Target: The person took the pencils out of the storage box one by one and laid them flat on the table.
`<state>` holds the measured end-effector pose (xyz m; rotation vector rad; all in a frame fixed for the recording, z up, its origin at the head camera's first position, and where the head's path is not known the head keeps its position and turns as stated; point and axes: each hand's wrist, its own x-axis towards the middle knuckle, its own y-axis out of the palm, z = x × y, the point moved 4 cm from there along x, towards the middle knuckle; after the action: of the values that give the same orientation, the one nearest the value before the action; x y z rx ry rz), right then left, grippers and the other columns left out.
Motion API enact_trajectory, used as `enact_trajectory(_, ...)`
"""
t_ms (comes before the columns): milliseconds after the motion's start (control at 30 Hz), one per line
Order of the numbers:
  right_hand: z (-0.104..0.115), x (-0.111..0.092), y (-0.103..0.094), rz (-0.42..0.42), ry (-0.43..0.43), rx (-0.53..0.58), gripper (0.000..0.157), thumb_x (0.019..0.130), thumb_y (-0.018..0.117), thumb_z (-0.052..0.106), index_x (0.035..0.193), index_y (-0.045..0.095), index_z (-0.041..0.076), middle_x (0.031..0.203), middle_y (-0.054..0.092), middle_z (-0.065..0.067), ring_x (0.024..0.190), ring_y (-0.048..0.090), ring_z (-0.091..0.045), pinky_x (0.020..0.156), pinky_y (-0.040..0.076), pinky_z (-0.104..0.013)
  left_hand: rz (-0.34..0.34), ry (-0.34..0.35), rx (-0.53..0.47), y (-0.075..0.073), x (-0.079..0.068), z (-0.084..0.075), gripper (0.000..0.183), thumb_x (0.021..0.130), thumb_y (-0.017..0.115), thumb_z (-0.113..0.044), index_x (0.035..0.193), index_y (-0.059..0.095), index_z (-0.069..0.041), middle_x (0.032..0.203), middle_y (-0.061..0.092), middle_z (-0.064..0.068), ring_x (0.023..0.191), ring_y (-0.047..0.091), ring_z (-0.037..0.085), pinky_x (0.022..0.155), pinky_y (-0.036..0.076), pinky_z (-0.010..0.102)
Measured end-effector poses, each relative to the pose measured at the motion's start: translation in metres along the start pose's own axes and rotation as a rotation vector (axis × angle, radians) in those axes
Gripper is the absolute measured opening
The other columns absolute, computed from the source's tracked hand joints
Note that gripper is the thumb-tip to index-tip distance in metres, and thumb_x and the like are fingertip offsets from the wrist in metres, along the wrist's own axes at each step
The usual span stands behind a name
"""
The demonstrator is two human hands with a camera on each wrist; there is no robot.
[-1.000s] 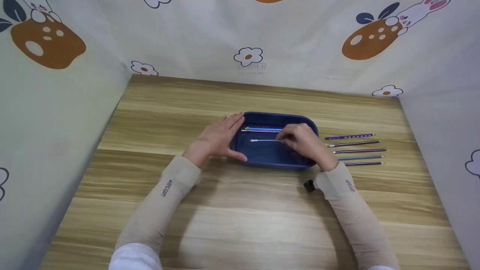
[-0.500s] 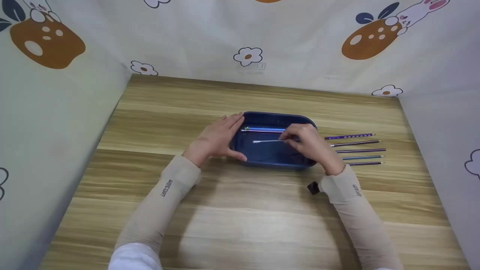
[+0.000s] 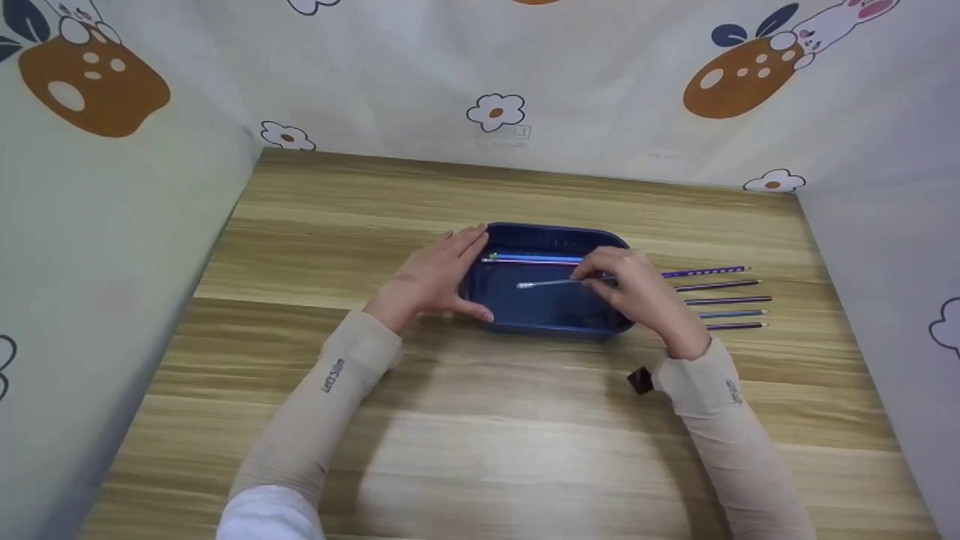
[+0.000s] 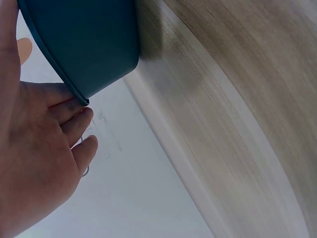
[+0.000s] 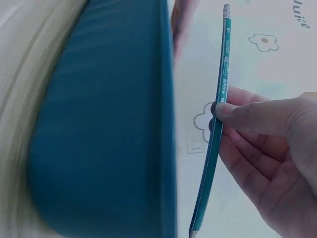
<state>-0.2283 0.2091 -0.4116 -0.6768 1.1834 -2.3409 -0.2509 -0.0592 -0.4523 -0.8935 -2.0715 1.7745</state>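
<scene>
My right hand (image 3: pixel 630 289) pinches a green pencil (image 5: pixel 213 153) with a silver eraser end between thumb and fingers. In the head view this pencil (image 3: pixel 546 283) lies across the dark blue tray (image 3: pixel 547 331), above its floor, its other end hidden behind the hand. Against the tray's left end rests my left hand (image 3: pixel 431 281), fingers spread along the far corner and thumb at the near one. The left wrist view shows its fingers (image 4: pixel 77 124) touching the tray rim. A blue pencil (image 3: pixel 532 258) and a thin purplish pencil (image 3: pixel 525 262) lie in the tray's far part.
Right of the tray, several pencils lie in a row on the wooden table (image 3: pixel 465 420), among them a purple patterned pencil (image 3: pixel 709 271) and a blue pencil (image 3: pixel 739 313). A black block (image 3: pixel 640 380) sits at the right wrist. Printed sheet walls (image 3: pixel 390 75) enclose the table.
My right hand has moved right, drawing the pinched pencil rightward, its eraser end shifting right as well. The left hand and the tray stay nearly in place.
</scene>
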Motion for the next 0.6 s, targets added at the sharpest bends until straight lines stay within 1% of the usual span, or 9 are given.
enact_trajectory(133, 0.004, -0.005, -0.007, -0.013, 0.005, 0.0, 0.016, 0.088, 0.068, -0.006, 0.096, 0.076, 0.006, 0.098, 0.074, -0.007, 0.091, 0.07, -0.019, 0.078, 0.061, -0.037, 0.007, -0.007, 0.005, 0.0, 0.0, 0.0, 0.128, 0.072, 0.068, -0.078, 0.16, 0.01, -0.006, 0.17, 0.007, 0.01, 0.157, 0.011, 0.024, 0.13, 0.01, 0.04)
enact_trajectory(300, 0.006, -0.011, -0.016, -0.053, -0.034, -0.016, 0.016, 0.087, 0.07, -0.008, 0.095, 0.076, 0.004, 0.097, 0.074, -0.007, 0.09, 0.071, -0.018, 0.076, 0.061, -0.035, 0.009, -0.01, -0.004, 0.0, 0.0, 0.0, 0.128, 0.072, 0.068, -0.078, 0.16, 0.01, -0.005, 0.17, 0.007, 0.011, 0.157, 0.01, 0.025, 0.13, 0.009, 0.04)
enact_trajectory(433, 0.003, -0.016, -0.02, -0.08, -0.056, -0.04, 0.017, 0.084, 0.072, -0.01, 0.093, 0.076, 0.005, 0.097, 0.075, -0.006, 0.09, 0.071, -0.018, 0.076, 0.061, -0.033, 0.015, -0.011, 0.004, 0.0, 0.0, 0.0, 0.129, 0.071, 0.065, -0.081, 0.16, 0.009, -0.006, 0.17, 0.005, 0.01, 0.157, 0.009, 0.024, 0.13, 0.009, 0.04)
enact_trajectory(600, -0.003, -0.025, -0.024, -0.094, -0.041, -0.062, 0.019, 0.083, 0.073, -0.01, 0.091, 0.076, 0.006, 0.096, 0.076, -0.004, 0.093, 0.071, -0.018, 0.08, 0.061, -0.035, 0.016, -0.009, -0.001, 0.0, 0.001, 0.0, 0.13, 0.071, 0.065, -0.081, 0.16, 0.009, -0.006, 0.17, 0.005, 0.01, 0.157, 0.009, 0.024, 0.13, 0.009, 0.04)
